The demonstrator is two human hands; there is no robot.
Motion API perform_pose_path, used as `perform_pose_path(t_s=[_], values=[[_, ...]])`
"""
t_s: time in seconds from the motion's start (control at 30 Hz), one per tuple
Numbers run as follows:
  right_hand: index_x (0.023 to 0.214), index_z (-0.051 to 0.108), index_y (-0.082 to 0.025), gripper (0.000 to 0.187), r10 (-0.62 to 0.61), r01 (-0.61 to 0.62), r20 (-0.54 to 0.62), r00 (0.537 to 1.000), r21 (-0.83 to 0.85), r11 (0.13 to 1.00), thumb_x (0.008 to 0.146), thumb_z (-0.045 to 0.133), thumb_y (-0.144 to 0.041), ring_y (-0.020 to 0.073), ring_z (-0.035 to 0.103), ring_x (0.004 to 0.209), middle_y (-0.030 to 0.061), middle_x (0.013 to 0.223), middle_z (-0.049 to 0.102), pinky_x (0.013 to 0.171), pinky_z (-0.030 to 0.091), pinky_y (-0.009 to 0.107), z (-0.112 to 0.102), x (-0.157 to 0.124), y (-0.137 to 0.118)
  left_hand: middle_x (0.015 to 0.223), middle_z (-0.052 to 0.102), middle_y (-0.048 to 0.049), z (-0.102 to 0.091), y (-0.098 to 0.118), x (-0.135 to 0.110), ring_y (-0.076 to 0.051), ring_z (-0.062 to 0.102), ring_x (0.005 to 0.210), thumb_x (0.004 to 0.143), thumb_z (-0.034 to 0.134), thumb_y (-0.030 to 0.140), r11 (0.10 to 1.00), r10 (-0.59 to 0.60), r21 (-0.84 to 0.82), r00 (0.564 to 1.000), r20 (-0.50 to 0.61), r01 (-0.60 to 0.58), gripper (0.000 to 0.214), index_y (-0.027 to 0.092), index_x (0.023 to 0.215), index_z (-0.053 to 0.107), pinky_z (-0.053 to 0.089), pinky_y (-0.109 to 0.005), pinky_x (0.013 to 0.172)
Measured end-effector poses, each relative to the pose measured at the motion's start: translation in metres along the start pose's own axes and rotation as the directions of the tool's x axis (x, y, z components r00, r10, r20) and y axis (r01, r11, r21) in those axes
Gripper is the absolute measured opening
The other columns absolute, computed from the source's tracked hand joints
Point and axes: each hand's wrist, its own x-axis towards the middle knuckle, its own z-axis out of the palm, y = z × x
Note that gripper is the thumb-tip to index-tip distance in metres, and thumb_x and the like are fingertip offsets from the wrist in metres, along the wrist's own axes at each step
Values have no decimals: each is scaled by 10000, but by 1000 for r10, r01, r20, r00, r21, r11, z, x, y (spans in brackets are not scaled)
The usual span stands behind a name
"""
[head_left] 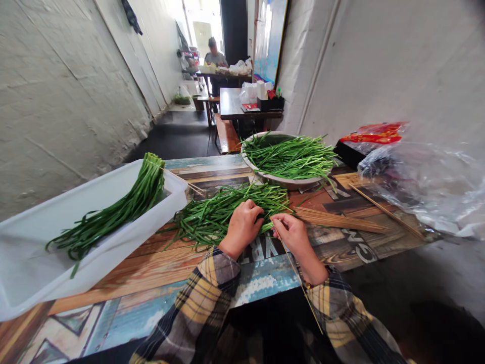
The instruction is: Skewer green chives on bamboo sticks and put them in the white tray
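Observation:
My left hand (pixel 244 227) is closed at the near edge of a loose pile of garlic chives (pixel 217 212) on the table, its fingers curled around some stalks. Close beside it, my right hand (pixel 293 236) pinches a thin bamboo skewer (pixel 296 275) near the tip, which meets the pale chive ends; the rest of the skewer slants down toward my right sleeve. A bundle of bare skewers (pixel 337 220) lies just right of my hands. At left, a white plastic tub (pixel 125 263) holds chives threaded side by side on skewers (pixel 146 184), with skewer ends poking over the rim.
Behind the pile stands a round basin (pixel 248 164) heaped with chives. A clear plastic bag (pixel 428 177) and a dark box (pixel 348 154) sit at right, near a lone stick (pixel 386 211). Farther back, another person (pixel 215 54) sits at a table.

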Motion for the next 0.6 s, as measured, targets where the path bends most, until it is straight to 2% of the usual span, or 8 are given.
perform_pose_path(t_s=[0.13, 0.23, 0.37, 0.5, 0.6], values=[[851, 676, -164, 243, 11, -10, -8, 1000, 36, 999, 805, 587, -385, 133, 607, 480, 12, 600, 659, 471, 448, 228, 0, 0, -3, 830, 566, -63, 1, 1, 1, -186, 527, 804, 803, 560, 122, 1000, 6, 10, 1000, -5, -6, 108, 168, 756, 645, 433, -310, 731], [867, 675, -163, 260, 31, -31, -5, 1000, 65, 997, 801, 592, -400, 133, 602, 475, 13, 597, 659, 461, 447, 228, 0, -1, -5, 804, 567, -55, 0, 1, 2, -168, 528, 778, 803, 521, 96, 998, -15, -61, 999, -44, 12, 149, 166, 715, 619, 429, -289, 714], [880, 675, -160, 274, 34, -34, -5, 999, 84, 996, 798, 592, -408, 124, 586, 473, 12, 617, 656, 464, 448, 227, 0, -2, -9, 756, 572, -20, -2, 0, 4, -138, 524, 715, 761, 521, 71, 973, -72, -225, 994, -78, 53, 119, 164, 726, 587, 414, -253, 666], [896, 678, -166, 259, -2, 3, -14, 1000, 82, 997, 814, 579, -391, 122, 573, 487, 1, 617, 638, 490, 452, 235, -1, -2, -11, 663, 557, 24, -2, 0, 4, -106, 492, 613, 763, 513, 79, 926, -120, -366, 992, -48, 95, 109, 160, 758, 586, 382, -223, 594], [921, 686, -174, 252, -33, 34, -14, 999, 62, 998, 834, 563, -376, 123, 574, 497, 0, 627, 641, 505, 451, 240, -2, -3, -13, 704, 608, 14, -2, 1, 4, -108, 534, 642, 774, 530, 96, 902, -122, -421, 992, -36, 96, 133, 156, 841, 628, 411, -220, 619]])
